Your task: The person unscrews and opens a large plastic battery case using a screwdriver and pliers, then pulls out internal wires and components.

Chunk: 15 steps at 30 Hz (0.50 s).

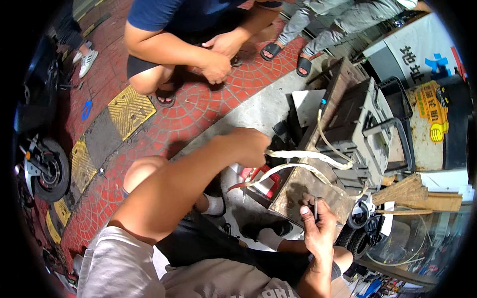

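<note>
Red brick paving laid in fan-shaped arcs [194,121] spreads from nine to twelve o'clock. At eleven o'clock a crouching person in a dark blue short-sleeved top [171,17] rests both forearms over bent knees, hands close together. At three o'clock stands a bulky grey plastic case with ribbed sides [350,131], and just beside it, toward four o'clock, a worn brown wooden surface [293,193] with a stained top. Yellow ridged paving tiles [131,111] run down from ten toward eight o'clock; at nine o'clock is a black rubber tyre on a dark wheel [52,169]. Rough pale wooden planks [410,193] lie just past three o'clock.

Near the centre, the left hand [251,146] has its fingers curled together, clamped on the end of a thick white-wrapped cable [310,155], which bends toward three o'clock and reaches the case. Just below it arcs a thinner cream cable with a reddish end [271,174], its far part by the wooden surface. At four o'clock the right hand [320,226] is pinched, thumb against fingers, on a slim dark rod-like piece [315,208] beside the wooden surface's near edge.
</note>
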### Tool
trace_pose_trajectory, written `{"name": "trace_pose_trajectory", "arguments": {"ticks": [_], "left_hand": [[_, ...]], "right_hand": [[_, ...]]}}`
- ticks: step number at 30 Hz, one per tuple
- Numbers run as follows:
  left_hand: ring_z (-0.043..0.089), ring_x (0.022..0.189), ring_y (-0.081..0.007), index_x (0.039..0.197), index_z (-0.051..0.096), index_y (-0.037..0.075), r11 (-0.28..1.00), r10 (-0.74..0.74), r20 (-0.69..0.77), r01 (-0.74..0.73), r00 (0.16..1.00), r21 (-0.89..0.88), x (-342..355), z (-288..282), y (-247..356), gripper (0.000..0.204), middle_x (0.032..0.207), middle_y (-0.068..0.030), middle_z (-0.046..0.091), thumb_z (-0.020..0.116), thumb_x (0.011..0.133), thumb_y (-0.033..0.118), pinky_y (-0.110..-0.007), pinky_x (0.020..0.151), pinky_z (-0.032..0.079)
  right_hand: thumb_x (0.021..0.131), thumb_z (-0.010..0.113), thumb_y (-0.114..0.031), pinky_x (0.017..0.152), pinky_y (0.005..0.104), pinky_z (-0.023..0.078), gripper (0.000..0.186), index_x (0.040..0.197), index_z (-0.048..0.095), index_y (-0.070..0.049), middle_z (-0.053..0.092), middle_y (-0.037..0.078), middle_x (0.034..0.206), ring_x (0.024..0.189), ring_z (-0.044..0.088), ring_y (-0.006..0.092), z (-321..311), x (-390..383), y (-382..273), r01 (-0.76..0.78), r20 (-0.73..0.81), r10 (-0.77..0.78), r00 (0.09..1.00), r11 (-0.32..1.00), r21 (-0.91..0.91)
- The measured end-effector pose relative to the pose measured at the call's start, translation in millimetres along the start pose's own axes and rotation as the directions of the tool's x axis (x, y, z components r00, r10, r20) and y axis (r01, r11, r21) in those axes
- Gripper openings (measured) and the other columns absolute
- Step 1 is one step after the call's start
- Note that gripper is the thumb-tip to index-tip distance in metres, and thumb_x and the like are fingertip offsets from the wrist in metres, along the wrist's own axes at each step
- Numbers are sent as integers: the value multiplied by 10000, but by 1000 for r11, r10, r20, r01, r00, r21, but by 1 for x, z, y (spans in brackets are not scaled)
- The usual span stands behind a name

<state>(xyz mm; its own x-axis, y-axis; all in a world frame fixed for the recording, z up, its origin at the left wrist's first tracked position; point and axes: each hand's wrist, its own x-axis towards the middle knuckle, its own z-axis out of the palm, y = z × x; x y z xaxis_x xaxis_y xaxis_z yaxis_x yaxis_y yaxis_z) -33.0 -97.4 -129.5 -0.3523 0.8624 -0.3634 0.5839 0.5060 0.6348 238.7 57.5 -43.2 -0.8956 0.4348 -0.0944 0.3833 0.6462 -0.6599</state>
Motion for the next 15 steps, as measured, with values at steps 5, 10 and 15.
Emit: {"name": "trace_pose_trajectory", "arguments": {"ticks": [5, 10, 15], "left_hand": [[737, 1082, -432, 1183, 764, 35, 985, -156, 111, 146, 982, 92, 10, 23, -15, 430, 1111, -247, 771, 743, 873, 332, -534, 921, 576], [740, 1113, -409, 1222, 796, 40, 977, -212, 348, 187, 913, 106, 13, 49, -28, 532, 1183, -237, 780, 748, 905, 465, -512, 944, 577], [759, 1049, -373, 1182, 795, 27, 997, -14, 316, 36, 949, -64, 1, 65, -4, 528, 1107, -207, 800, 730, 945, 494, -480, 911, 583]], "right_hand": [[987, 766, -144, 822, 393, 547, 301, 1236, 734, 22, 724, 194, 969, 868, 705, 322, -3, -19, 5, -51, 43, 52, 998, 999, -18], [985, 768, -142, 839, 390, 551, 312, 1249, 731, 19, 734, 194, 983, 877, 707, 318, -6, -26, 10, -54, 21, 54, 998, 998, 8], [986, 762, -132, 870, 405, 568, 329, 1282, 724, 5, 756, 205, 1057, 951, 741, 341, -9, -30, 20, -13, 7, 13, 1000, 995, 94]]}}
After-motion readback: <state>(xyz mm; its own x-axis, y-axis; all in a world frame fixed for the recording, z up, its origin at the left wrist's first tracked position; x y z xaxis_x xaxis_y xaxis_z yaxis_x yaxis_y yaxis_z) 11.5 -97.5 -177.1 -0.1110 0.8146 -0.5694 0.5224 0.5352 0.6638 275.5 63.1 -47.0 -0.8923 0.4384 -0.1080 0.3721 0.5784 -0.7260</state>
